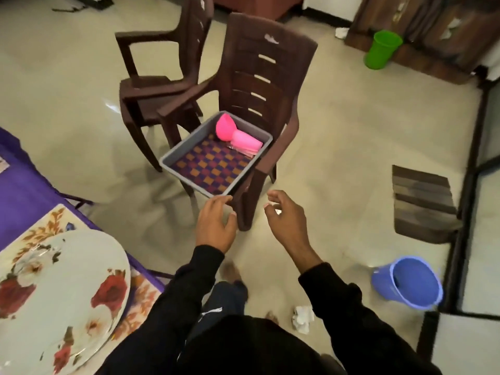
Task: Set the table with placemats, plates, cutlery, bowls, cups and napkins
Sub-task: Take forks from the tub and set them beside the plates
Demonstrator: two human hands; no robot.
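A grey tray (173,165) rests on the seat of a brown plastic chair (259,66). Inside it lie a checkered placemat (213,166), a pink bowl (226,128) on its side, a pink cup (247,141) on its side, and something thin and pale under the cup. My left hand (215,226) hovers open at the tray's near corner. My right hand (286,220) is open a little to the right, over the floor. At the lower left a white plate with red flowers (59,299) sits on a floral placemat (51,220) on the purple-covered table (24,196).
A second brown chair (162,66) stands behind the first. A blue bucket (408,282) sits on the floor at the right, a green cup (381,50) at the far right, a dark doormat (424,201) near a black frame. Crumpled paper (301,318) lies by my feet.
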